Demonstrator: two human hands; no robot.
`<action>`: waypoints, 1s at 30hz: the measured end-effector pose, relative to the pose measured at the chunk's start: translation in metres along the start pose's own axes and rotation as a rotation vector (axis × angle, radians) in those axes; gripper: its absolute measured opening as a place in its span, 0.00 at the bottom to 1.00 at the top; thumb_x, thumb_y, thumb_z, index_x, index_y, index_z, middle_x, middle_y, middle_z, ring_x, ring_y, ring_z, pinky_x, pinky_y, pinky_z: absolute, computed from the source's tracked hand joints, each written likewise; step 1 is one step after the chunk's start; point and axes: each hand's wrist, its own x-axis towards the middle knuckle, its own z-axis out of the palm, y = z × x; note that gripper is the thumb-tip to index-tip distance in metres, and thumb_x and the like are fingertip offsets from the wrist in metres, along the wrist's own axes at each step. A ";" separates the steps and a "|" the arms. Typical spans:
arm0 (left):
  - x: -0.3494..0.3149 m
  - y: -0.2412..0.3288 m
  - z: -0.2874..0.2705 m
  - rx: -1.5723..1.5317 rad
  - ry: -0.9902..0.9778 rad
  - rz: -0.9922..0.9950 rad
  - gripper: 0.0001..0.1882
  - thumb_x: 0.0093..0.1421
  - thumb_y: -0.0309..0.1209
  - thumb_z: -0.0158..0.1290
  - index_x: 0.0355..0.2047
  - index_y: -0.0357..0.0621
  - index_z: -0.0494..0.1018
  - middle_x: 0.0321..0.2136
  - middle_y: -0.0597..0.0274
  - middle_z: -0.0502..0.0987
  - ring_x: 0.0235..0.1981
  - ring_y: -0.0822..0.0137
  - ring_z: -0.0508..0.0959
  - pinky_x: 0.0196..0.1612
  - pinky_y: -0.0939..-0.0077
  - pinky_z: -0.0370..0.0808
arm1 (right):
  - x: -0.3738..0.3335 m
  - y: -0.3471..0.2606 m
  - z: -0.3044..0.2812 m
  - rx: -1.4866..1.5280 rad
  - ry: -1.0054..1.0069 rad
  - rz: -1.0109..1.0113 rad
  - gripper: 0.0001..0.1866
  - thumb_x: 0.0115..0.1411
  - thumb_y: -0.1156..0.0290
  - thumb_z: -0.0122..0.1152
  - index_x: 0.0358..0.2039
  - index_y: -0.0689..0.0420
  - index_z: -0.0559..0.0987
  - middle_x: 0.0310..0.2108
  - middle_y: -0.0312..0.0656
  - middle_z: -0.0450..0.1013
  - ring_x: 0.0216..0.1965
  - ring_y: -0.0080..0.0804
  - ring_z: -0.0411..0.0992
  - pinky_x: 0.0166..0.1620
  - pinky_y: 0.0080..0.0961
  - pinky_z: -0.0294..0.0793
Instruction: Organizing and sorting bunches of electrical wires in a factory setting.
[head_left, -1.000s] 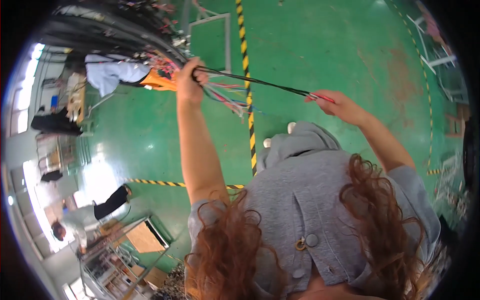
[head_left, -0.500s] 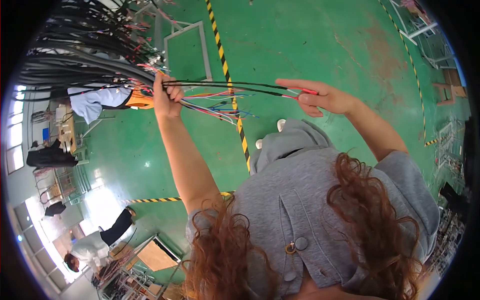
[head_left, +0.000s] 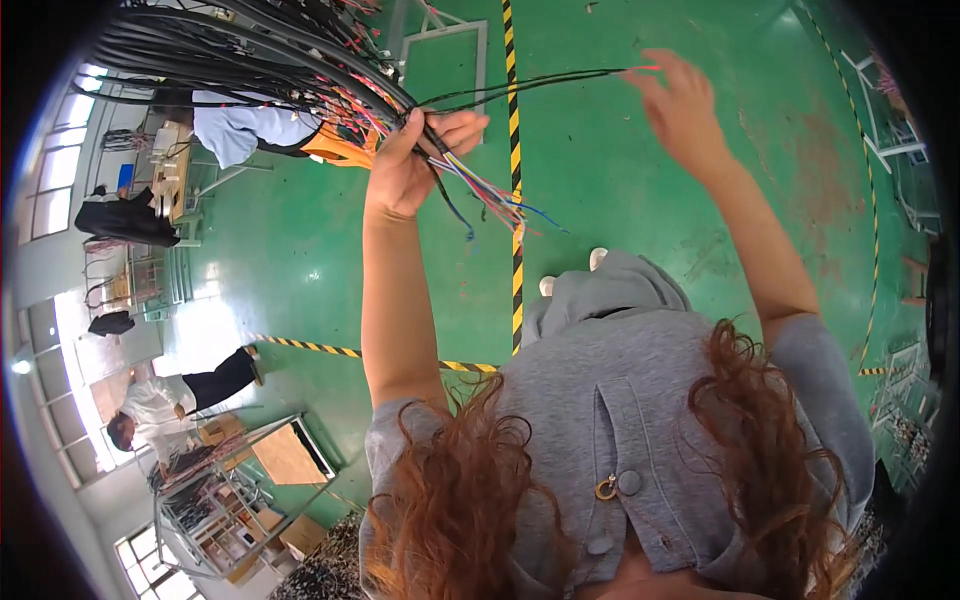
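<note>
A thick black cable [head_left: 345,62] runs from the hanging bundle at the upper left into my left hand [head_left: 398,180]. That hand is closed on it, thumb on one side and fingers on the other. Beyond the grip, loose blue, red and white wires [head_left: 490,195] fan out downward. Two thin black-sleeved wires [head_left: 560,79] stretch to the right from near the left hand. Their red ends [head_left: 645,69] are pinched in the fingertips of my right hand [head_left: 688,115], raised at the upper right. The exact grip of those fingertips is slightly blurred.
Many black cables [head_left: 190,55] with red and white ends hang at the upper left. Behind them is a person in light blue and orange [head_left: 340,145]. Another person in white [head_left: 155,410] bends beside a metal-framed cart [head_left: 285,455] at the lower left. Striped tape [head_left: 515,240] crosses the green floor.
My right hand has moved up and farther out with the thin wires' ends. My left hand has shifted right and turned, its fingers now less tightly curled. The view has moved too.
</note>
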 end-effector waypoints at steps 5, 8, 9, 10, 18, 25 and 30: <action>0.001 0.000 0.019 -0.015 0.022 0.008 0.16 0.63 0.39 0.37 0.28 0.38 0.66 0.43 0.38 0.69 0.49 0.48 0.68 0.55 0.56 0.62 | 0.032 -0.080 0.074 0.378 -0.308 -0.052 0.09 0.55 0.68 0.54 0.35 0.57 0.73 0.33 0.42 0.69 0.38 0.35 0.68 0.39 0.27 0.67; 0.000 0.001 0.028 -0.089 0.066 -0.015 0.16 0.63 0.38 0.37 0.28 0.38 0.66 0.43 0.38 0.69 0.51 0.48 0.66 0.55 0.57 0.62 | 0.061 -0.089 0.086 0.390 -0.538 0.020 0.09 0.56 0.66 0.53 0.33 0.58 0.72 0.27 0.40 0.70 0.32 0.30 0.70 0.36 0.24 0.68; -0.001 0.002 0.028 -0.074 0.058 -0.003 0.16 0.62 0.39 0.39 0.30 0.37 0.66 0.42 0.41 0.70 0.48 0.51 0.69 0.53 0.60 0.64 | 0.069 -0.088 0.087 0.354 -0.742 0.086 0.10 0.56 0.65 0.53 0.31 0.59 0.72 0.24 0.39 0.70 0.28 0.26 0.70 0.34 0.23 0.68; -0.002 0.005 0.027 -0.077 0.071 0.001 0.16 0.62 0.39 0.39 0.30 0.37 0.66 0.42 0.41 0.70 0.48 0.51 0.69 0.53 0.60 0.64 | 0.070 -0.085 0.090 0.361 -0.753 0.080 0.10 0.56 0.65 0.53 0.31 0.59 0.72 0.24 0.39 0.70 0.28 0.26 0.70 0.34 0.23 0.68; -0.011 -0.013 0.019 0.577 0.239 -0.128 0.09 0.58 0.35 0.48 0.31 0.42 0.67 0.22 0.67 0.68 0.24 0.74 0.69 0.30 0.79 0.67 | 0.074 -0.068 0.080 0.899 -0.984 0.124 0.12 0.62 0.63 0.43 0.34 0.61 0.68 0.23 0.38 0.72 0.26 0.20 0.70 0.35 0.19 0.69; -0.001 -0.015 -0.008 0.355 0.347 -0.104 0.06 0.57 0.32 0.48 0.28 0.45 0.65 0.14 0.68 0.62 0.14 0.72 0.66 0.19 0.78 0.64 | 0.047 -0.043 0.077 1.086 -1.224 0.386 0.16 0.59 0.59 0.47 0.36 0.61 0.70 0.25 0.41 0.72 0.28 0.27 0.73 0.32 0.24 0.72; 0.003 -0.006 -0.008 0.305 0.186 -0.200 0.08 0.58 0.34 0.48 0.27 0.45 0.66 0.11 0.71 0.60 0.11 0.76 0.61 0.15 0.82 0.55 | 0.038 -0.043 0.058 1.178 -1.255 0.534 0.17 0.60 0.60 0.46 0.40 0.62 0.70 0.29 0.43 0.72 0.29 0.28 0.73 0.34 0.23 0.72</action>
